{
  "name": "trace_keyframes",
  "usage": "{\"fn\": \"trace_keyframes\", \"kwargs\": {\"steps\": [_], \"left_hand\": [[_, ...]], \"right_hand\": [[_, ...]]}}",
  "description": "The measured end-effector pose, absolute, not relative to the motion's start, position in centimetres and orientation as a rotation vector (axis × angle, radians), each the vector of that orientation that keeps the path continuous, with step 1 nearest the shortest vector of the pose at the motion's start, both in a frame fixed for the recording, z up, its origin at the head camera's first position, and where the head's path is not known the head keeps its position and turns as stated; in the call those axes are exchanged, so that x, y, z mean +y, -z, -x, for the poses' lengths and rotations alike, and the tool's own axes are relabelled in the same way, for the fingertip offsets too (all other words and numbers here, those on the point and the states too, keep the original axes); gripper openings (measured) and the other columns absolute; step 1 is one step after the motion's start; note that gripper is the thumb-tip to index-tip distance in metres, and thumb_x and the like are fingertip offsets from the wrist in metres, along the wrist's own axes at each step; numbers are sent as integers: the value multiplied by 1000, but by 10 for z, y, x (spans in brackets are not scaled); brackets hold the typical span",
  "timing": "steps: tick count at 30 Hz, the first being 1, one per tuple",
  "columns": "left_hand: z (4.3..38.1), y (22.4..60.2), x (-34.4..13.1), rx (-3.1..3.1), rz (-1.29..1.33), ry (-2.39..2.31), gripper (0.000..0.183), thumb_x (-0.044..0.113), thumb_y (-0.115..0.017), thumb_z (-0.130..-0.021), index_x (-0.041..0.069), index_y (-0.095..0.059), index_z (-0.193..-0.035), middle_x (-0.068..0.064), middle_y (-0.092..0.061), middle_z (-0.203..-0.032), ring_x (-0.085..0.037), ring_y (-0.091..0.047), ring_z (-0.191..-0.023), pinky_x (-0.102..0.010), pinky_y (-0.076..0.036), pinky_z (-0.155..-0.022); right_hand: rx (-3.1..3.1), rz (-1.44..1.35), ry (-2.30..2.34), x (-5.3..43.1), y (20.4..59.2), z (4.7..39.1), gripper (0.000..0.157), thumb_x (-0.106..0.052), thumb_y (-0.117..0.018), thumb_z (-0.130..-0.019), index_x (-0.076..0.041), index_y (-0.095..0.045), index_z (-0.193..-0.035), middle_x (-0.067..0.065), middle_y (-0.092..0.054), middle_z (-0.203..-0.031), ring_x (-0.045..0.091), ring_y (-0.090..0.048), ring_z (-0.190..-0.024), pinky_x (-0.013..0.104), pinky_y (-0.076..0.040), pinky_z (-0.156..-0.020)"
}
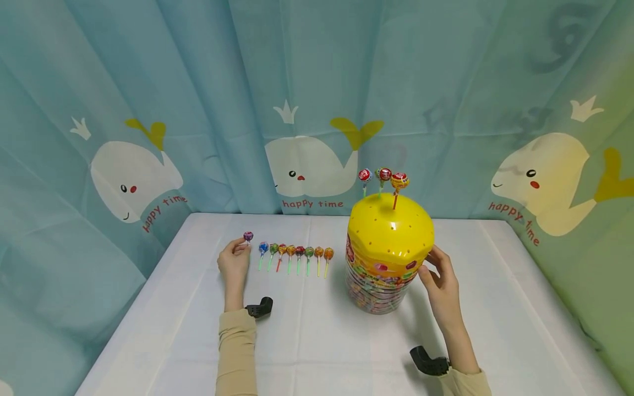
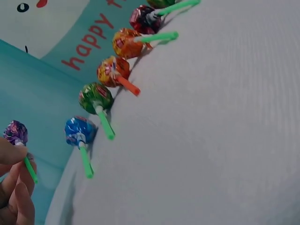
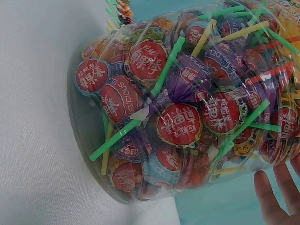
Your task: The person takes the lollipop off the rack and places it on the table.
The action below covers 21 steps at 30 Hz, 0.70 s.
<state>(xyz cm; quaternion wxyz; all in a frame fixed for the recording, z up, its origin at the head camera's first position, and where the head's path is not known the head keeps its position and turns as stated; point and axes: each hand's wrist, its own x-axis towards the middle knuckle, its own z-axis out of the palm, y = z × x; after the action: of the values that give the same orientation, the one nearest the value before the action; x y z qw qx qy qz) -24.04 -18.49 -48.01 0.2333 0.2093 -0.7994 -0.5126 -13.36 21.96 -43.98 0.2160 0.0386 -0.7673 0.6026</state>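
Beyond the left end of a row of candy, the left hand [image 1: 234,265] pinches a purple lollipop [image 1: 248,236] between thumb and fingers. The wrapped head points up, and its green stick [image 2: 30,169] shows below the fingertips in the left wrist view. Well apart from it, the right hand [image 1: 442,281] rests at the right side of a big clear jar [image 1: 377,297], thumb toward the front and fingers farther back by the edge of the yellow lid [image 1: 391,228]; how firmly it presses cannot be told.

Just right of the purple lollipop, eight more lollipops [image 1: 299,251] lie side by side, heads toward the back and sticks toward the person. A blue lollipop [image 1: 263,247] comes first, then a green one, two yellow-orange ones, a dark red one, another green one and two orange ones. Their sticks are green, red and yellow.

Right of the row stands the jar, packed with wrapped lollipops. Its lid is dotted with small holes, and three lollipops [image 1: 383,174] stand up from it near the back.

Both arms wear beige sleeves [image 1: 236,352], with a black device [image 1: 260,308] at each wrist. Everything sits on a white-covered counter [image 1: 322,341]. Behind hangs a blue-green curtain [image 1: 198,82] printed with white whales [image 1: 312,165], little crowns and the words "happy time".
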Motion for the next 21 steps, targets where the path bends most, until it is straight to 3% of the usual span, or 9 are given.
{"fn": "trace_keyframes", "kwargs": {"steps": [4,8,21], "left_hand": [[241,486,-187,-2259,-584,1378,25,6,-66,-85,2,-70,-109,-20,-72,-96,-15,-64,-72,-28,-45,-74],[240,492,-189,-2333,-587,1333,26,5,-63,-84,1,-70,-109,-21,-72,-96,-33,-67,-85,-42,-46,-81],[241,497,-191,-2422,-585,1278,26,8,-62,-85,1,-70,-108,-21,-72,-97,-36,-67,-89,-45,-47,-81]], "right_hand": [[-2130,-100,-1666,220,440,134,46,-4,-50,-97,-7,-40,-143,-20,-46,-132,3,-45,-119,6,-39,-93],[-2129,-103,-1669,219,440,133,46,-4,-50,-97,-7,-40,-142,-19,-46,-132,3,-45,-120,6,-39,-93],[-2122,-119,-1657,219,441,134,46,-3,-50,-97,-6,-40,-142,-18,-46,-132,3,-45,-120,7,-39,-94]]}}
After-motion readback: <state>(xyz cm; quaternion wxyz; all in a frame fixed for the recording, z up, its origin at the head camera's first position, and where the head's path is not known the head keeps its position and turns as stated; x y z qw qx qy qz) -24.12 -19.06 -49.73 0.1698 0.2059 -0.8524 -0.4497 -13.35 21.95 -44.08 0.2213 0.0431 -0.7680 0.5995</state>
